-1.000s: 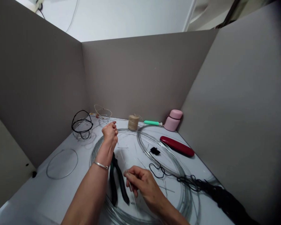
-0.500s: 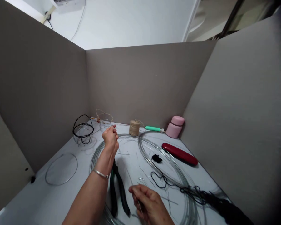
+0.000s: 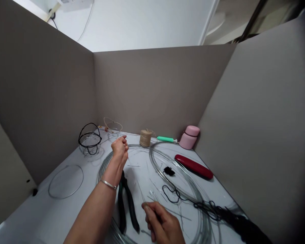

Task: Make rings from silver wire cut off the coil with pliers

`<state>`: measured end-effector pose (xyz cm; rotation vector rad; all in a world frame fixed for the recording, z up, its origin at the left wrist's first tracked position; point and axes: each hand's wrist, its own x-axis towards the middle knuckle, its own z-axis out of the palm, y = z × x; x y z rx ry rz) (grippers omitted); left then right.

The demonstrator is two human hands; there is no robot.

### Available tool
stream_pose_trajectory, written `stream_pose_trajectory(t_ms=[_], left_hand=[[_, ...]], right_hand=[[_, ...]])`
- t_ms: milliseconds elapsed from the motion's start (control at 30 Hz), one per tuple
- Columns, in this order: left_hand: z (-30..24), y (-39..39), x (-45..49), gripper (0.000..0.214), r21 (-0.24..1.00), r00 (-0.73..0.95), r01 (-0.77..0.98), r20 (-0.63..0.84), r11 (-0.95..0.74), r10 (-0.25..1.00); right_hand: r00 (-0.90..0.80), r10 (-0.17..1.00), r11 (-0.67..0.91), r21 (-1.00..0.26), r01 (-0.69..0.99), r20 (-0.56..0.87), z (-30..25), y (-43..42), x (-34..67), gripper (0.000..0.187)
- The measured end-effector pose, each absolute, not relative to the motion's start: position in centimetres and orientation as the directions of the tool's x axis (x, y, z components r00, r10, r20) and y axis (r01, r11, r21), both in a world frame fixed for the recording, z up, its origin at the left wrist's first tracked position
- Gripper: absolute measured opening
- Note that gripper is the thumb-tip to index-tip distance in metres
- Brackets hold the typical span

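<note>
My left hand [image 3: 120, 148] is stretched forward over the white table, fingers pinched shut on the far end of a thin silver wire [image 3: 134, 176]. A silver bangle sits on that wrist. My right hand [image 3: 162, 223] is low at the bottom edge, fingers closed on the near end of the same wire. Black-handled pliers [image 3: 125, 203] lie on the table between my forearms. Large coils of silver wire [image 3: 188, 189] lie under and around both hands.
A black wire basket [image 3: 89, 139], a pale wire basket [image 3: 113, 127], a twine spool [image 3: 145, 137], a green-handled tool [image 3: 166, 139], a pink jar [image 3: 189, 137], a red case [image 3: 194, 166], black cord [image 3: 213, 206] and a wire ring [image 3: 65, 181] lie about. Grey partitions [image 3: 152, 88] wall three sides.
My right hand has drawn down and back toward me along the wire, from mid-table to the bottom edge. The left hand has stayed nearly still, keeping its pinch.
</note>
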<state>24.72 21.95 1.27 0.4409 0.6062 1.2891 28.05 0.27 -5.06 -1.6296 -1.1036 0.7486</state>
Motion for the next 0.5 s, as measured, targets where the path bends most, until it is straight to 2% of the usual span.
stream_pose_trajectory(t_ms=[100, 233, 267, 433, 500], left_hand=[[1.6, 22.1, 24.3, 0.003, 0.606, 0.155, -0.767, -0.141, 0.209, 0.978], [1.7, 21.5, 24.1, 0.004, 0.574, 0.171, -0.796, -0.095, 0.194, 0.981], [1.7, 21.2, 24.1, 0.004, 0.564, 0.181, -0.803, -0.081, 0.195, 0.98], [1.0, 20.6, 24.1, 0.007, 0.523, 0.213, -0.829, -0.034, 0.199, 0.977], [0.4, 20.9, 23.7, 0.009, 0.516, 0.208, -0.834, -0.034, 0.195, 0.978]], right_hand=[[0.351, 0.929, -0.185, -0.968, 0.171, -0.115, -4.3, 0.3, 29.3, 0.045], [0.454, 0.884, -0.176, -0.979, 0.102, -0.112, -2.4, 1.5, 31.6, 0.055], [0.437, 0.891, -0.176, -0.981, 0.079, -0.124, -2.2, 2.0, 31.8, 0.055], [0.136, 0.944, -0.276, -0.944, -0.182, -0.302, -4.0, 5.1, 30.4, 0.051], [0.133, 0.931, -0.294, -0.915, -0.276, -0.339, -5.1, 5.9, 29.5, 0.05]])
